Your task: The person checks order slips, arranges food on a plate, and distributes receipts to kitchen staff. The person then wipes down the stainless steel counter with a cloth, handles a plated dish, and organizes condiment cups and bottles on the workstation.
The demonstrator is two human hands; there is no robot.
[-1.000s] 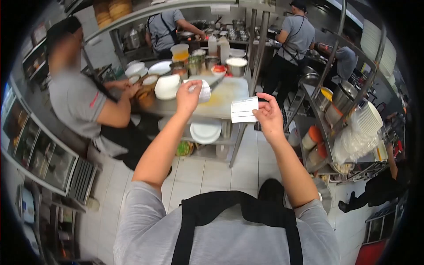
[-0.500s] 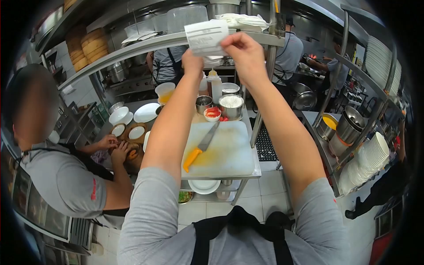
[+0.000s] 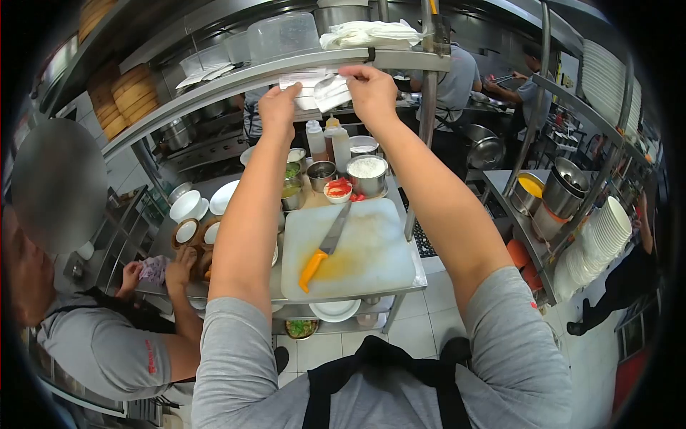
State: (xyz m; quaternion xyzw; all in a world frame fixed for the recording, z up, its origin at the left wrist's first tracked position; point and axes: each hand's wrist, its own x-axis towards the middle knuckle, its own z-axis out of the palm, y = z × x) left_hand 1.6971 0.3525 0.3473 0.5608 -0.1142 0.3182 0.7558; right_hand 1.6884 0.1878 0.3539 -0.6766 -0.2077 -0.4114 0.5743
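Note:
At the overhead steel shelf, my left hand point(image 3: 279, 111) pinches the left part of some white paper slips, their print too blurred to read. My right hand point(image 3: 373, 94) grips a curled paper slip point(image 3: 333, 94) by its upper right corner, just under the shelf edge point(image 3: 314, 60). The slips overlap between my hands, and I cannot tell how many there are. Below my arms lies a white cutting board point(image 3: 382, 250) with yellow stains. On it rests a knife point(image 3: 312, 268) with an orange handle, its blade pointing away from me.
Behind the board stand squeeze bottles point(image 3: 340, 145), a pot of white powder point(image 3: 366, 175) and a small bowl of red slices point(image 3: 338, 190). A co-worker point(image 3: 107, 343) works at my left with a purple cloth point(image 3: 153, 269). Stacked bowls point(image 3: 607, 232) fill the right rack.
Both hands have come down and slightly left with the paper, to below the shelf edge. The co-worker on the left has leaned closer, and one of their hands now has a purple cloth.

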